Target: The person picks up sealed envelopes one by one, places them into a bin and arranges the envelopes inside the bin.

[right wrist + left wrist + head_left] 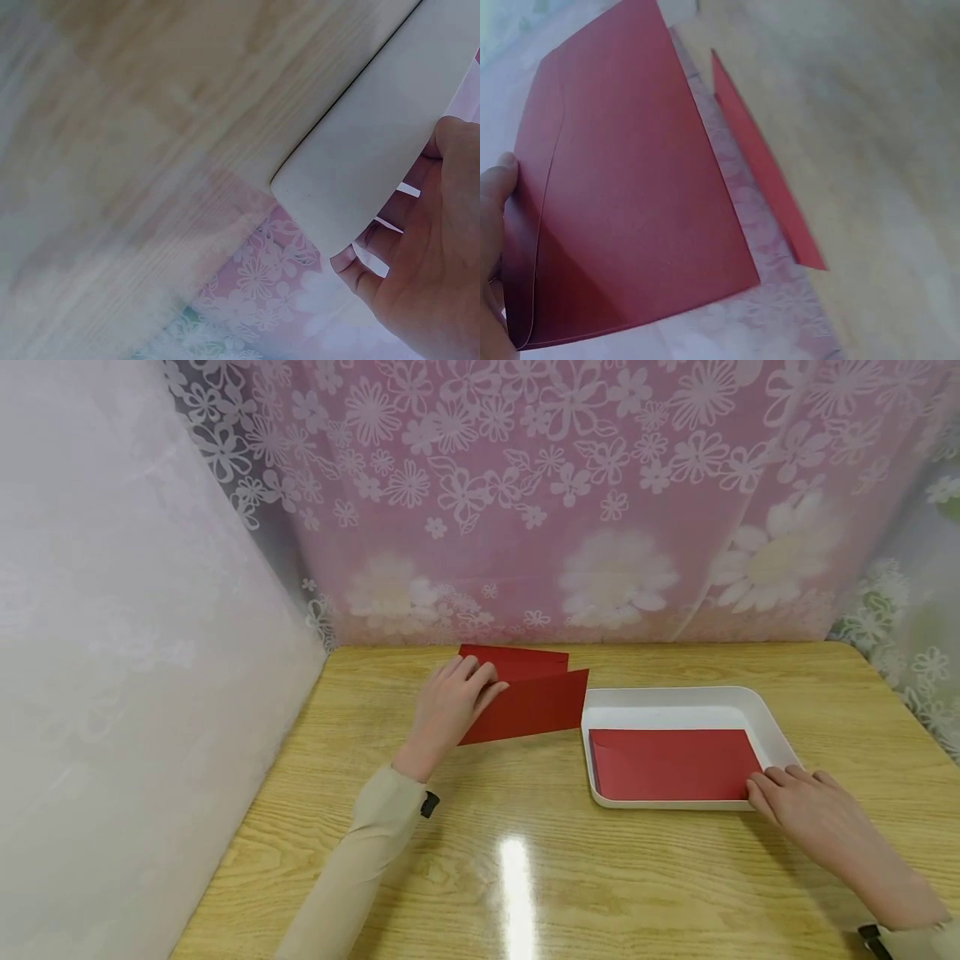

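Observation:
My left hand [450, 702] pinches a red envelope [532, 706] by its left end, above the table left of the white tray. In the left wrist view this envelope [630, 172] shows its flap seam, with the thumb at its edge. Another red envelope [525, 660] is behind it near the table's back edge, partly covered by the held one. Inside the white tray [675, 697], a red envelope [675, 764] lies along the front side. My right hand [806, 810] grips the tray's front right corner, fingers curled over the rim; the right wrist view shows the tray's outer wall [367, 127].
The wooden table [450, 877] carries everything, with a bright light reflection at its front middle. A pink flowered curtain [495, 485] hangs along the back edge. A white sheet [112, 652] borders the left side, and a flowered sheet [930, 610] borders the right.

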Tool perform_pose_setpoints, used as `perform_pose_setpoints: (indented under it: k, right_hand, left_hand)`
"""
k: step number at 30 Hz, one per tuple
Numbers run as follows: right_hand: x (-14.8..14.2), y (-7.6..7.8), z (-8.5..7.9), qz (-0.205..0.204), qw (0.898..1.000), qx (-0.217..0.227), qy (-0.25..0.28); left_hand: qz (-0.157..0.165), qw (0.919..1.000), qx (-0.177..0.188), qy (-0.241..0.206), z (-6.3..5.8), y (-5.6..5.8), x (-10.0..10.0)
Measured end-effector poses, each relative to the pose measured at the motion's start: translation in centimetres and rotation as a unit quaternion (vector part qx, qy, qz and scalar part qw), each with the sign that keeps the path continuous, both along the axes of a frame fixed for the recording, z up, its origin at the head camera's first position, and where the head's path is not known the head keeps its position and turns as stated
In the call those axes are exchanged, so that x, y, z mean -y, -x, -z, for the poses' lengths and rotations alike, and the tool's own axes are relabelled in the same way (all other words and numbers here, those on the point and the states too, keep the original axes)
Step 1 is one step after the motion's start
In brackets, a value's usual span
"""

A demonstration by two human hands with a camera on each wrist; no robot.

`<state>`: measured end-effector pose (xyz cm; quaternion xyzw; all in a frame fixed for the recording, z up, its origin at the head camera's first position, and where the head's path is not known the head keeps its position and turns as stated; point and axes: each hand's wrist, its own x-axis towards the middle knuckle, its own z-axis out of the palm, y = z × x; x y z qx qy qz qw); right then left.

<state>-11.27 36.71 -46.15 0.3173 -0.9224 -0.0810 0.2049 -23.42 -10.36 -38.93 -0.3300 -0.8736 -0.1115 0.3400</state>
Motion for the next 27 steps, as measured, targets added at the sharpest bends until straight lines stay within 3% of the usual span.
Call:
perform_pose_setpoints:
  k: [6, 13, 20, 27]
  right_hand:
    - [0.1, -0.3, 0.0, 0.003, 1.000, 0.003, -0.007]
    - [0.1, -0.1, 0.0, 0.003, 1.000, 0.000, 0.000]
    - [0.2, -0.4, -0.2, 0.031, 0.999, 0.030, 0.005]
    - [0.3, -0.3, -0.1, 0.024, 1.000, 0.017, 0.004]
  left_hand:
    - [-0.001, 0.9993, -0.032, 0.016, -1.8, 0.4, -1.0]
    - [0.023, 0.9997, -0.010, 0.001, -3.1, 0.4, -3.2]
    - [0.070, 0.9968, 0.009, -0.038, -3.2, 0.8, -8.2]
    - [0.099, 0.9945, 0.026, -0.023, -3.4, 0.8, -13.0]
